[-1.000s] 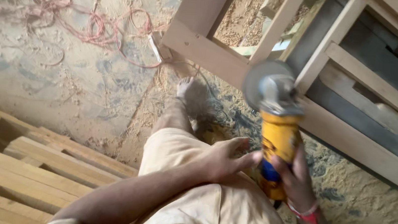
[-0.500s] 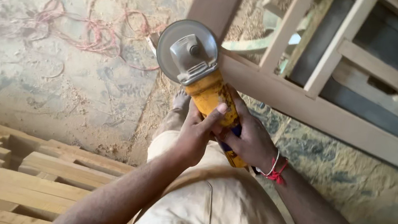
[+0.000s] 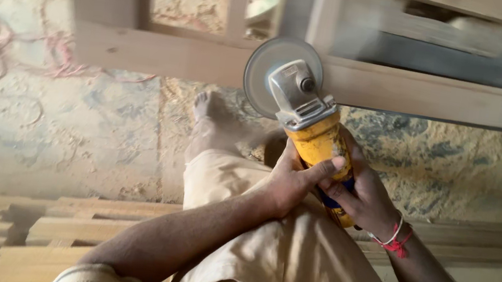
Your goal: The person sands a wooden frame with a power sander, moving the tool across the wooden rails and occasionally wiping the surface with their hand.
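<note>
Both the left hand (image 3: 287, 184) and right hand (image 3: 362, 199) clench the yellow angle grinder (image 3: 313, 129), its disc against the wooden frame's (image 3: 435, 96) horizontal rail. Sanding looks underway; most of that rail remains ahead.

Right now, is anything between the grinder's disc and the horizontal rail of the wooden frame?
Nothing visible. The angle grinder, held in the left hand and right hand, has its disc already at the frame's horizontal rail, with no object between them.
</note>
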